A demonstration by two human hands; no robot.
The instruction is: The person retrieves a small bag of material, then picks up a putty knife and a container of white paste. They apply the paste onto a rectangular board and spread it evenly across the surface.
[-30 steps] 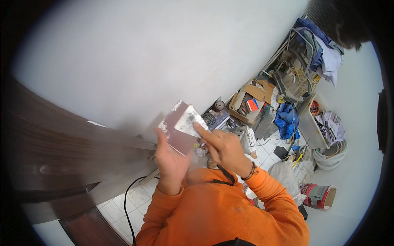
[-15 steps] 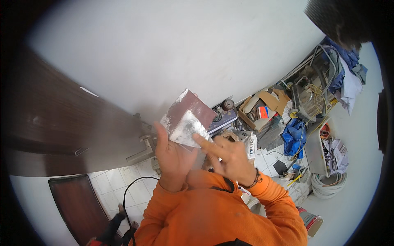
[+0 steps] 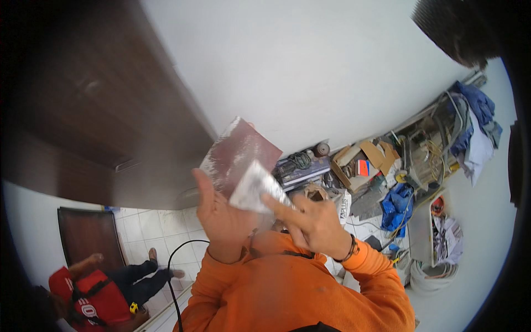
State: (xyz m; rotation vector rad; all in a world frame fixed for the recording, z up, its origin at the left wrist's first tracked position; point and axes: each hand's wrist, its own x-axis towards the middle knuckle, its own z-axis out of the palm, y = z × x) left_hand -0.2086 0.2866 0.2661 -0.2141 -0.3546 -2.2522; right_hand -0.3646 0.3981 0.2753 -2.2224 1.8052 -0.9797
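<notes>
My left hand [image 3: 224, 221], palm up, supports a flat maroon plate [image 3: 243, 146] with white smears along its left edge and across its face. Its thumb stands apart at the side, and the other fingers are mostly hidden beneath, with one fingertip showing past the far edge. Gripped in my right hand [image 3: 315, 224] is a wide flat scraper [image 3: 255, 189], its blade coated in white. The index finger lies stretched along that blade. The scraper overlaps the plate's near part; whether they touch, I cannot tell.
A dark brown door [image 3: 110, 110] stands at the left beside a white wall [image 3: 321, 61]. Along the wall's foot lie a cardboard box [image 3: 359, 171], blue sheeting [image 3: 395, 207], a white bin [image 3: 423, 232] and a coiled hose [image 3: 434, 276]. At lower left, a person in red [image 3: 97, 299] is on the tiled floor.
The scraper has drawn back toward me and turned, uncovering more of the plate. My view has shifted, so the door fills more of the left and the person in red shows more fully.
</notes>
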